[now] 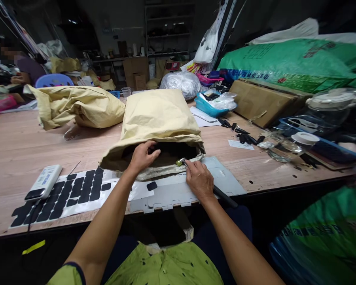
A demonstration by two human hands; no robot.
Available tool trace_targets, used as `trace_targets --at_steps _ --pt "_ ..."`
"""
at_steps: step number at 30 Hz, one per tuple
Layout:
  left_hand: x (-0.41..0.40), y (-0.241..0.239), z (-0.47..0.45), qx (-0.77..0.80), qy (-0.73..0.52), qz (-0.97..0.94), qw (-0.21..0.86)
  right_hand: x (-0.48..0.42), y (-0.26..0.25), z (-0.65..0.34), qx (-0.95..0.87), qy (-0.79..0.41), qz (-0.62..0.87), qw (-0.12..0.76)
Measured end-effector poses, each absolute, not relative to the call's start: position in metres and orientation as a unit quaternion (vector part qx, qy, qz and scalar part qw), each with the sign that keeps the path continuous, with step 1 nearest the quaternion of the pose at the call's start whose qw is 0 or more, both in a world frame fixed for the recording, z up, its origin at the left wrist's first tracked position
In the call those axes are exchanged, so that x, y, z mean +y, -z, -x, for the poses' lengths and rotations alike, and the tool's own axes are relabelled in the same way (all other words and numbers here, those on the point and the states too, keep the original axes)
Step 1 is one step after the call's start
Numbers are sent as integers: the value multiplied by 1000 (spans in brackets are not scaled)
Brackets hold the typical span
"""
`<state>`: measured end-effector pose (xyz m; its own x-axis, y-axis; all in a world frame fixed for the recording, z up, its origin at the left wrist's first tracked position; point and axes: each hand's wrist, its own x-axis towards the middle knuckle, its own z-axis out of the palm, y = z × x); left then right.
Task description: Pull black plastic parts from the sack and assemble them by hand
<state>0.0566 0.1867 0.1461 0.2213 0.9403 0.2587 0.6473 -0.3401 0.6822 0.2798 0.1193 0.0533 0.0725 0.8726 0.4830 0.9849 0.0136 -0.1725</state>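
dim workroom, with dark metal shelves [169, 29] at the back and another person [25, 65] seated far left. in front, a long wood-grain tabletop [62, 146].

at centre on the tabletop, a tan sack [160, 113] lying flat, mouth gaping toward the wearer, probably turned that way for easy access by both hands. left hand [144, 156] at the upper lip of the mouth, loosely open, thumb and forefinger apart, nothing visibly gripped; perhaps placed there to keep the gap wide. right hand [200, 178] closed around a metal-ended item [180, 162] with a yellow-green tip, aimed at the lower lip. beyond the right wrist, a black rod [225, 196], possibly the other end of the same item; cannot tell for sure. under the mouth, a grey board [222, 174], perhaps as protection for the wood. to the left, a sheet of black stickers [77, 190], seemingly within easy reach, partly overlapped by a white boxy device [44, 180].

containers: inside the tan sack, only darkness, contents impossible to tell. at left, a second sack [89, 105], bulging and crumpled, contents hidden. behind and to the right, a blue basin [206, 109] full of clear plastic and something black. beside it, a brown cardboard box [264, 101], insides out of sight. near the right end, a clear jar [286, 152] with a white lid, contents unclear.
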Motion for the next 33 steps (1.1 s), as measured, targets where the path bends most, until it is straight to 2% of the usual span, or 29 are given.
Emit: trace_targets --at_steps 3,8,13,19,24,29,33 --pt "230 -137 -57 534 -376 -724 221 120 -53 -280 -674 116 689 239" --pt "274 -122 -62 578 -362 -665 304 121 -53 -281 -677 117 688 233" --pt "312 -126 -61 508 -410 -679 336 121 -54 -282 -681 102 686 233" --pt "320 -125 -55 491 -409 -683 353 121 -56 -283 -680 97 687 237" --pt "281 -109 -52 538 -421 -684 258 122 -56 -282 -681 96 684 243" --pt "242 -98 -57 664 -406 -612 145 122 -55 -282 -678 113 684 242" --pt "227 -95 -60 729 -301 -594 160 122 -53 -282 -681 119 680 243"
